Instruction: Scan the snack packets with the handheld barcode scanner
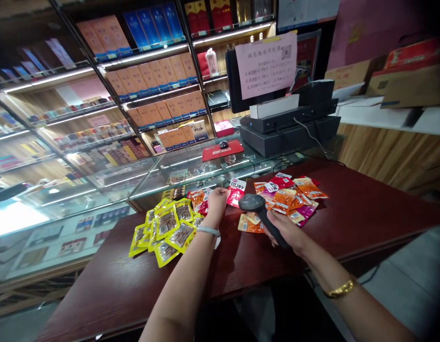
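Pinched in my left hand (218, 203) is a red and white snack packet (237, 191), held just above the table. My right hand (285, 229) is wrapped round the handle of a black barcode scanner (253, 204), whose head is tilted toward the packet. Beyond and right of the scanner lies a loose pile of orange, red and purple snack packets (284, 200). On the left is a heap of yellow-edged clear packets (168, 223) with brown contents. A few red and orange packets (198, 199) are partly hidden behind my left hand.
The dark red table (351, 204) meets a glass display counter (152, 178) at its far side. A red mouse pad (222, 150) with a mouse lies on the glass. A black cash drawer (293, 135) and a monitor with a pink sign (266, 64) stand beyond. Boxed goods fill the shelves.
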### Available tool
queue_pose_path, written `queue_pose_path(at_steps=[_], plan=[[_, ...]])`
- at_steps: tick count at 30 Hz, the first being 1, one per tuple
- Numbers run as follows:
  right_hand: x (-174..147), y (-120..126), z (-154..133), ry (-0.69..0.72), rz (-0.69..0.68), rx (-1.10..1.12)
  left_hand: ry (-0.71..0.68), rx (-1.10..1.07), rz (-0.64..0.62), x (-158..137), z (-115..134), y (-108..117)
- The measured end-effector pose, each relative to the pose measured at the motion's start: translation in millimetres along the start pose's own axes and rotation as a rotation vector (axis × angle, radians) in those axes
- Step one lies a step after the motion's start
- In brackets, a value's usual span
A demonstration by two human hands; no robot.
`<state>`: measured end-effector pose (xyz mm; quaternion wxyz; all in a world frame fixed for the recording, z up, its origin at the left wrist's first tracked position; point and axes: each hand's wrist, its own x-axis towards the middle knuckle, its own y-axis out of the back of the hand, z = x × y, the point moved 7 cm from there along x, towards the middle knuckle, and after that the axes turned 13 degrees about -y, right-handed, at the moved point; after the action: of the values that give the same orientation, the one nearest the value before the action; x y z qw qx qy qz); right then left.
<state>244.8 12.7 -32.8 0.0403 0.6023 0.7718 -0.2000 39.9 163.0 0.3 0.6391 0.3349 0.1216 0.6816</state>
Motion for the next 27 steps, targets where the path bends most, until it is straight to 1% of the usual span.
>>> queue_pose_path(at_steps=[2, 3, 5, 6, 7, 8, 9, 11, 12, 14, 15, 16, 18, 20, 22, 24, 27], plan=[[-4.7, 3.7, 2.2, 0.004, 0.003, 0.007, 0.012, 0.123, -0.002, -3.7, -3.8, 16.2], [-7.2, 6.5, 3.8, 0.005, 0.008, 0.013, 0.004, 0.222, 0.023, -6.4, -3.9, 27.1], [-12.3, 13.9, 7.8, 0.006, 0.031, 0.022, -0.057, 0.461, 0.104, -13.8, 3.3, 46.9], [-14.7, 17.9, 9.9, 0.005, 0.047, 0.026, -0.103, 0.563, 0.122, -18.1, 9.5, 50.7], [-16.9, 21.8, 11.9, 0.002, 0.064, 0.03, -0.151, 0.629, 0.099, -21.9, 15.7, 47.8], [-18.9, 25.5, 13.7, -0.002, 0.082, 0.036, -0.196, 0.654, 0.028, -25.3, 21.0, 38.0], [-20.6, 28.8, 15.3, -0.007, 0.099, 0.043, -0.236, 0.644, -0.076, -28.5, 25.5, 22.6], [-23.1, 33.7, 17.9, -0.019, 0.123, 0.065, -0.303, 0.597, -0.281, -34.9, 33.9, -14.9], [-24.1, 35.5, 19.0, -0.024, 0.131, 0.077, -0.335, 0.587, -0.356, -37.1, 38.1, -33.3], [-26.1, 38.2, 21.3, -0.035, 0.139, 0.095, -0.382, 0.605, -0.452, -38.2, 44.4, -64.1], [-27.4, 39.5, 22.7, -0.04, 0.143, 0.1, -0.384, 0.626, -0.486, -37.0, 45.2, -75.4], [-29.0, 41.1, 24.1, -0.044, 0.151, 0.1, -0.366, 0.643, -0.518, -35.1, 44.1, -83.9], [-33.4, 44.5, 27.3, -0.056, 0.172, 0.095, -0.291, 0.634, -0.556, -30.0, 38.3, -91.1], [-38.6, 46.7, 30.1, -0.07, 0.185, 0.1, -0.211, 0.566, -0.543, -24.6, 30.8, -88.0], [-42.6, 45.6, 31.6, -0.079, 0.171, 0.102, -0.151, 0.465, -0.48, -20.3, 23.2, -78.6], [-43.6, 39.9, 32.1, -0.081, 0.12, 0.081, -0.105, 0.349, -0.398, -19.0, 15.3, -68.0], [-39.0, 25.1, 33.4, -0.082, 0.001, 0.024, -0.071, 0.158, -0.291, -22.5, 6.7, -57.1]])
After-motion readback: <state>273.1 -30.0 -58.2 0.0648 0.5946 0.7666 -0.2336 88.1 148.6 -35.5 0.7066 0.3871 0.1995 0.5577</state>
